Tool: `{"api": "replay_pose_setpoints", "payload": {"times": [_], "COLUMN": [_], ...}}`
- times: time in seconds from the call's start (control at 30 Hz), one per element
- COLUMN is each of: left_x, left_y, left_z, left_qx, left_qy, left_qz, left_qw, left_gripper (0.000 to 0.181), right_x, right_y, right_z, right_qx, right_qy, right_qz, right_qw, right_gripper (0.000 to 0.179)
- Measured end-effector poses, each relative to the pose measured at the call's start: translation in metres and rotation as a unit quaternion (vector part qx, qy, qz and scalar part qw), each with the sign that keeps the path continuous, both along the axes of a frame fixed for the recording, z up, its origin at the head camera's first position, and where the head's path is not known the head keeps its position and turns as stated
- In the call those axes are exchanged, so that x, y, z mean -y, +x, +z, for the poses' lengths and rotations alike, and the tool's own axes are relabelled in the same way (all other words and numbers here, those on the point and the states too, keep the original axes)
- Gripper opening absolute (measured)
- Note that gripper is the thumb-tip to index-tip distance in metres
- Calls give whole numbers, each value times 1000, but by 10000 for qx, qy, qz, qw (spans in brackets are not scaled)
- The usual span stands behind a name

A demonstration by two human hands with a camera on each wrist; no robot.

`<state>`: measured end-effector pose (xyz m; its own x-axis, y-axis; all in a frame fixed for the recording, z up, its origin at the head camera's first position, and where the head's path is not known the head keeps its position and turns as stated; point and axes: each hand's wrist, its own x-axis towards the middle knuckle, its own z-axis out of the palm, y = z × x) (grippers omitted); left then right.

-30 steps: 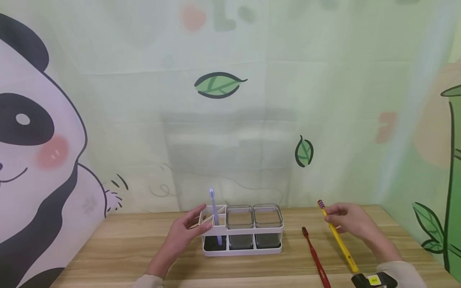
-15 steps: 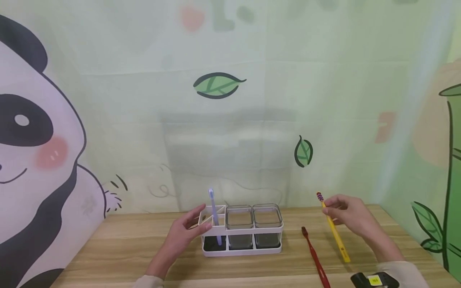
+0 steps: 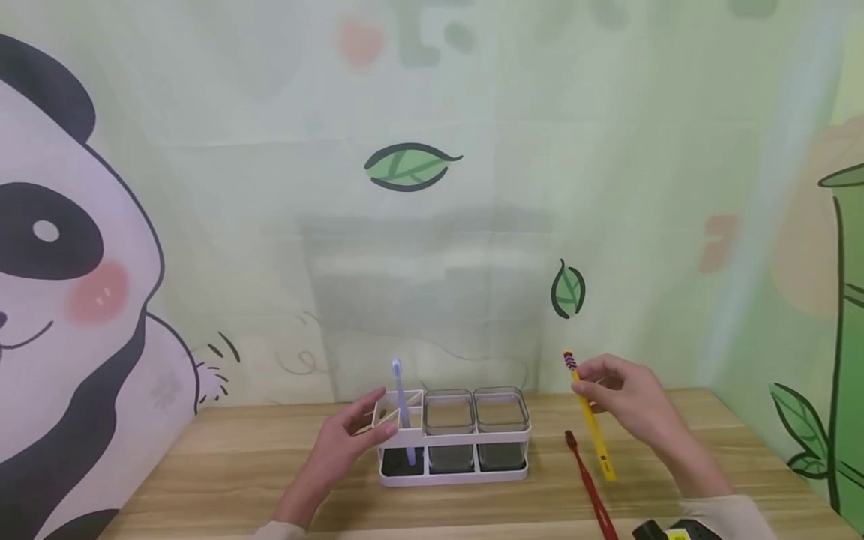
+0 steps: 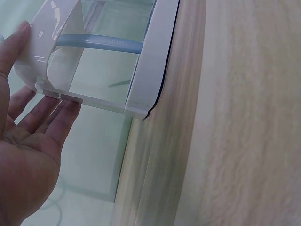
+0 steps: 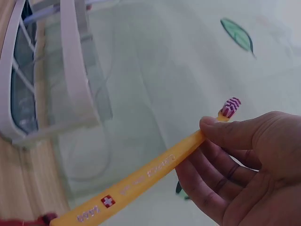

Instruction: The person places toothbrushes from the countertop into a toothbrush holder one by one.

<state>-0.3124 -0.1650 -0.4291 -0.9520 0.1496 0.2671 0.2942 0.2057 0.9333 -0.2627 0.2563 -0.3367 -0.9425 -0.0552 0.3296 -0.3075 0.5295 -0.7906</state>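
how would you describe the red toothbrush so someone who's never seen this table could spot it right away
Start at the white organizer standing at the middle of the wooden table. Look to its right, where the right hand holds a yellow toothbrush in the air. The red toothbrush lies flat on the wood just below that one; it is the only brush lying down, since the blue toothbrush stands in the organizer.

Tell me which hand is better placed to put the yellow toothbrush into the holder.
Right. The right hand already pinches the yellow toothbrush near its head, lifted off the table beside the holder. The left hand rests against the holder's left end, steadying it.
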Motion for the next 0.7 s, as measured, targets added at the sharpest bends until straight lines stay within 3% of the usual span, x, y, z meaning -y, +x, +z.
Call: {"api": "replay_pose_setpoints", "payload": {"times": [0.33, 0.7], "left_x": [1, 1], "left_y": [-2, 0], "left_z": [-3, -2], "left_qx": [-26, -48], "left_qy": [-15, 65], "left_qz": [-13, -21], "left_qw": [10000, 10000], "left_gripper": [71, 67], "right_x": [33, 71], "right_y": [12, 13], "right_z": [21, 29], "right_qx": [-535, -792], "right_qy": [-313, -841], "right_qz": [133, 144], "right_qw": [9980, 9932], "right_gripper": [21, 26]}}
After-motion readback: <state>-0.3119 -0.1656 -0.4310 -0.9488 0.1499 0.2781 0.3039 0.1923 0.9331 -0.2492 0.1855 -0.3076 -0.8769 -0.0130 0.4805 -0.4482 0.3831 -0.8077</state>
